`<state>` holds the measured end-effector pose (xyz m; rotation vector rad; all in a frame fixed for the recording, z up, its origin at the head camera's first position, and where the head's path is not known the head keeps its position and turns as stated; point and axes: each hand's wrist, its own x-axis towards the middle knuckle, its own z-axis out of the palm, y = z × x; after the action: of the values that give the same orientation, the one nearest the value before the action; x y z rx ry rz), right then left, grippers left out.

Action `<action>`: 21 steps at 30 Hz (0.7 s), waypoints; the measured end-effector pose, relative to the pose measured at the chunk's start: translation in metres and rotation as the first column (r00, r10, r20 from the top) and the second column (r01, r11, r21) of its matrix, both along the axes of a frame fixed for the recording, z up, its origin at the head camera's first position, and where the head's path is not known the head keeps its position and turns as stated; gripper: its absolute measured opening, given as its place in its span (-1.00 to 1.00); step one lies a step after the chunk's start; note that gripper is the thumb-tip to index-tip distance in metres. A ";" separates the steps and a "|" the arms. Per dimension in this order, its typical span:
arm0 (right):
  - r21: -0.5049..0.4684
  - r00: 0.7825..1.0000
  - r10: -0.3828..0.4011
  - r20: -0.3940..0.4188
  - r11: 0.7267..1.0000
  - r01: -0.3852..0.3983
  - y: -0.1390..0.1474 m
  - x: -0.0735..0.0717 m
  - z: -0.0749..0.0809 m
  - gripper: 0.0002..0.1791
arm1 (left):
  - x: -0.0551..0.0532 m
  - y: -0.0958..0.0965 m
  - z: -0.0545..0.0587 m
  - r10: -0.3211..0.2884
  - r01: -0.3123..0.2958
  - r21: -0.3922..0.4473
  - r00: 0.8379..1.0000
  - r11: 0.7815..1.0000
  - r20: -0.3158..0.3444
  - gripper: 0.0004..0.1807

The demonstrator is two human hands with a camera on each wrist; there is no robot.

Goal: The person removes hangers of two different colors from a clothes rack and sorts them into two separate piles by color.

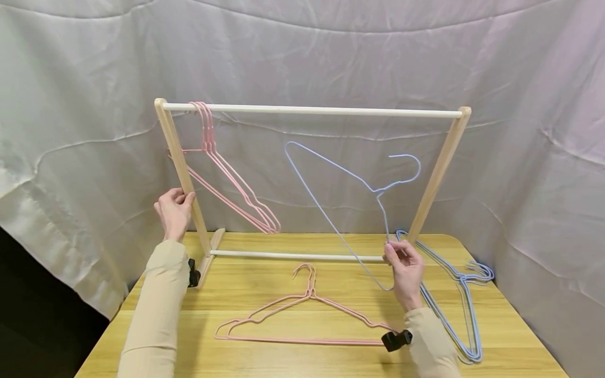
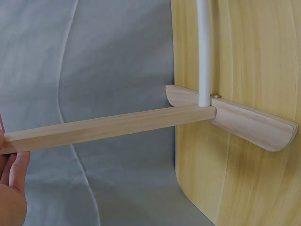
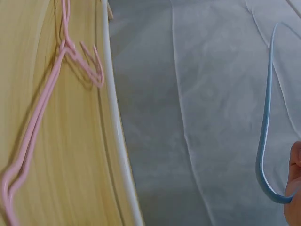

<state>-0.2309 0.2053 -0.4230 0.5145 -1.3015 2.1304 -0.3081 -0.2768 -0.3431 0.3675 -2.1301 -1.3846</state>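
In the head view my left hand grips the left wooden post of a small garment rack, thumb at the front. The left wrist view shows fingers against that post. My right hand pinches a blue wire hanger near one shoulder end. This hanger is raised and tilted inside the rack's frame, its hook towards the upper right and below the white top rail. Several pink hangers hang from the rail's left end.
Pink hangers lie on the wooden table in front of the rack. Several blue hangers lie at the right, by the right post. A white lower bar joins the posts. Grey curtain surrounds the table's back and sides.
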 end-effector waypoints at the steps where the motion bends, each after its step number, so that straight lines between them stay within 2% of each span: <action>1: -0.023 1.000 0.012 -0.013 1.000 -0.012 0.004 0.001 -0.002 -0.78 | 0.000 0.000 0.000 0.001 -0.001 -0.001 1.000 1.000 0.001 -0.59; 6: -0.077 0.999 0.003 -0.054 0.997 -0.007 0.026 0.005 -0.010 -0.71 | -0.001 -0.001 -0.001 0.002 -0.002 -0.006 1.000 1.000 -0.005 -0.60; 10: -0.139 0.995 0.002 -0.100 0.990 -0.016 0.042 0.008 -0.016 -0.74 | -0.001 -0.001 -0.002 0.005 -0.005 -0.013 1.000 1.000 -0.020 -0.61; 16: -0.231 0.997 -0.005 -0.080 0.973 -0.013 0.064 0.015 -0.021 -0.80 | -0.003 -0.001 -0.003 0.015 -0.016 -0.022 0.999 1.000 -0.032 -0.63; 21: -0.302 0.991 0.051 -0.123 0.950 -0.086 0.080 0.018 -0.028 -0.79 | -0.003 -0.001 -0.003 0.014 -0.014 -0.013 1.000 1.000 -0.026 -0.62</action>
<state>-0.2130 0.2857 -0.4510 0.5460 -0.8789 2.2697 -0.3107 -0.2779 -0.3456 0.3564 -2.1111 -1.3593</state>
